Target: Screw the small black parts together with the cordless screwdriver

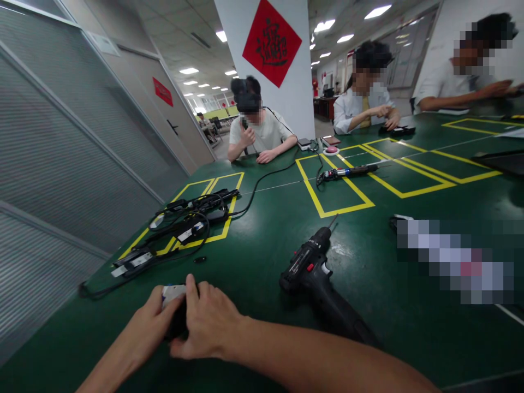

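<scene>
My left hand (pixel 149 319) grips a small black block with a white label (pixel 172 295) from its left side, above the near left of the table. Closed over the right side of this block is my right hand (pixel 215 322), its fingers bent round it. Most of the block is hidden by the fingers, so its exact kind cannot be told. Just beyond the hands lies a tiny black piece (pixel 200 260). To the right of them, a black cordless drill (pixel 309 262) rests on its side with a thin bit pointing away.
Black adapters and cables (pixel 200 218) lie in a heap at the left on the green table (pixel 262 234). A slim corded power tool (pixel 347 172) lies across yellow tape farther off. A blurred-out item (pixel 450 254) is at the right. Several people sit across the table.
</scene>
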Tool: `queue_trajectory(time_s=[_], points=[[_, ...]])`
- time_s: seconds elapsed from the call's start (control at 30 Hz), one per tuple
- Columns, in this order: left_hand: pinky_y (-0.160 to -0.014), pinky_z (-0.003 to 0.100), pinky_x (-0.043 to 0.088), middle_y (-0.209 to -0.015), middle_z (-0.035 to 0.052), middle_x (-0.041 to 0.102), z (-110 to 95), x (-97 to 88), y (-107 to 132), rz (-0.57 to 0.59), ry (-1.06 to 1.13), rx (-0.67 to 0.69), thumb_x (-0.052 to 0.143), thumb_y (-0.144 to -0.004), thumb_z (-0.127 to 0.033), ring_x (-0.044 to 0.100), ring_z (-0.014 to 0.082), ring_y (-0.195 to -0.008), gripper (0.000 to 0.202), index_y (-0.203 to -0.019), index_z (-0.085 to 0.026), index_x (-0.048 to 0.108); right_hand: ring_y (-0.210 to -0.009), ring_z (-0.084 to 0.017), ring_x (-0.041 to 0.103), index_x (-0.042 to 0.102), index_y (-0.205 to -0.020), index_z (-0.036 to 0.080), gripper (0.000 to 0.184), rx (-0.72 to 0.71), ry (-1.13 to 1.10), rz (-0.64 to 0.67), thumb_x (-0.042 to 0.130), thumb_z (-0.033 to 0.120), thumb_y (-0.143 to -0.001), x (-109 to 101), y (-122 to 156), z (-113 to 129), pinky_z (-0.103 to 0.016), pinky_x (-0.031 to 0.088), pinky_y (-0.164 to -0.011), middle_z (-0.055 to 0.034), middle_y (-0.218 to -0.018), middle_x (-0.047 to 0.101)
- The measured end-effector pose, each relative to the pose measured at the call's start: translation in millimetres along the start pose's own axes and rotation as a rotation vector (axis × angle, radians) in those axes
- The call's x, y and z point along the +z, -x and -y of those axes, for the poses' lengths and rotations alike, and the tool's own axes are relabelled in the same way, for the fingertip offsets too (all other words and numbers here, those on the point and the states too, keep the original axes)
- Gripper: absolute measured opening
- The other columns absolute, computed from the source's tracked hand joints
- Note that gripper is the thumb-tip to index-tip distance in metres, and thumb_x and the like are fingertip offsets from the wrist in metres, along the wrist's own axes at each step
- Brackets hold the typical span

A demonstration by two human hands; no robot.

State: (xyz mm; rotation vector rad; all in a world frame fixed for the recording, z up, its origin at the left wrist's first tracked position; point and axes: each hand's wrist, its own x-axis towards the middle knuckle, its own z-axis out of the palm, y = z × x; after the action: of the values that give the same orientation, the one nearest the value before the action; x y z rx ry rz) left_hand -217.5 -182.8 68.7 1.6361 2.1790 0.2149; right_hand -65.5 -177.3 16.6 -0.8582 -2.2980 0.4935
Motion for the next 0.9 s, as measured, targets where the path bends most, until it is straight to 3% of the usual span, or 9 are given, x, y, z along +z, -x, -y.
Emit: queue_trajectory(time_s=[0.1,0.2,0.27,0.33,0.4,0.47,0.53,0.63,0.9], points=[[-0.081,0.035,0.053,-0.116,0.0151,0.06,4.1,1.6,2.1,0.025,0.085,0.023,0.042,-0.079,-0.064,0.065,0.0275,-0.096,0.074,-0.134,-0.016,0.032,-0.095,-0.033,0.061,0.012,-0.144,-0.01,0.108,-0.044,0.023,0.018,0.056,0.06,-0.073,-4.8,-2.3,-6.5,-0.043,0.055,-0.079,-0.0272,-0.115,0.06],[-0.084,0.039,0.052,-0.117,0.0179,0.059,23.8,-6.0,-0.6,-0.019,0.002,0.002,0.051,-0.072,-0.067,0.067,0.0302,-0.093,0.088,-0.139,-0.016,0.024,-0.095,-0.026,0.064,0.021,-0.146,0.003,0.093,-0.116,0.044,0.058,0.059,0.054,-0.078,-13.0,-10.5,-17.8,-0.037,0.056,-0.078,-0.0173,-0.114,0.065],[-0.086,0.041,0.05,-0.116,0.021,0.059,40.4,-14.0,-4.2,-0.111,-0.101,-0.035,0.048,-0.073,-0.068,0.067,0.0323,-0.092,0.087,-0.138,-0.013,0.027,-0.099,-0.022,0.063,0.037,-0.14,0.016,0.066,-0.051,0.079,0.034,0.061,0.041,-0.085,-17.4,-20.6,-25.9,-0.036,0.055,-0.081,-0.0099,-0.12,0.062],[-0.081,0.043,0.052,-0.115,0.0241,0.059,52.8,-20.2,-6.9,-0.111,-0.133,-0.119,0.046,-0.073,-0.069,0.067,0.0338,-0.088,0.088,-0.136,-0.01,0.029,-0.099,-0.021,0.063,0.054,-0.124,0.019,0.036,0.136,0.137,-0.023,0.057,0.033,-0.092,-18.7,-33.0,-32.2,-0.042,0.054,-0.081,-0.0077,-0.122,0.06],[-0.079,0.042,0.052,-0.113,0.0261,0.06,57.4,-22.4,-7.1,-0.052,-0.122,-0.151,0.045,-0.072,-0.071,0.067,0.0344,-0.086,0.09,-0.135,-0.007,0.031,-0.099,-0.021,0.063,0.056,-0.121,0.018,0.032,0.296,0.19,-0.066,0.058,0.031,-0.091,-16.7,-44.7,-35.8,-0.042,0.054,-0.081,-0.0073,-0.121,0.061],[-0.08,0.042,0.052,-0.116,0.0263,0.058,56.0,-20.9,-5.6,-0.017,-0.076,-0.15,0.045,-0.071,-0.074,0.066,0.0347,-0.09,0.094,-0.135,-0.007,0.031,-0.101,-0.022,0.063,0.056,-0.122,0.018,0.034,0.326,0.221,-0.097,0.059,0.031,-0.091,-12.3,-53.5,-37.9,-0.043,0.054,-0.083,-0.0075,-0.123,0.06],[-0.078,0.042,0.053,-0.12,0.0245,0.054,54.0,-17.7,-4.6,-0.014,0.012,-0.167,0.037,-0.074,-0.076,0.065,0.0348,-0.093,0.092,-0.137,-0.011,0.029,-0.103,-0.022,0.062,0.055,-0.124,0.019,0.035,0.256,0.234,-0.104,0.059,0.031,-0.091,-7.1,-59.1,-40.5,-0.044,0.053,-0.085,-0.0078,-0.126,0.059],[-0.08,0.043,0.052,-0.129,0.0212,0.048,59.1,-13.7,-6.4,-0.126,0.113,-0.187,0.023,-0.082,-0.069,0.058,0.0361,-0.107,0.079,-0.138,-0.012,0.029,-0.104,-0.023,0.062,0.055,-0.123,0.019,0.035,0.118,0.237,-0.04,0.059,0.031,-0.091,0.2,-63.9,-47.6,-0.045,0.052,-0.086,-0.0078,-0.126,0.059],[-0.085,0.038,0.052,-0.134,0.0142,0.046,84.7,-14.2,-3.9,-0.138,0.16,-0.241,0.03,-0.083,-0.067,0.05,0.0316,-0.118,0.073,-0.134,-0.016,0.035,-0.101,-0.021,0.063,0.057,-0.12,0.018,0.032,0.019,0.236,0.112,0.058,0.031,-0.091,10.9,-69.7,-62.1,-0.043,0.053,-0.084,-0.0072,-0.122,0.061]])
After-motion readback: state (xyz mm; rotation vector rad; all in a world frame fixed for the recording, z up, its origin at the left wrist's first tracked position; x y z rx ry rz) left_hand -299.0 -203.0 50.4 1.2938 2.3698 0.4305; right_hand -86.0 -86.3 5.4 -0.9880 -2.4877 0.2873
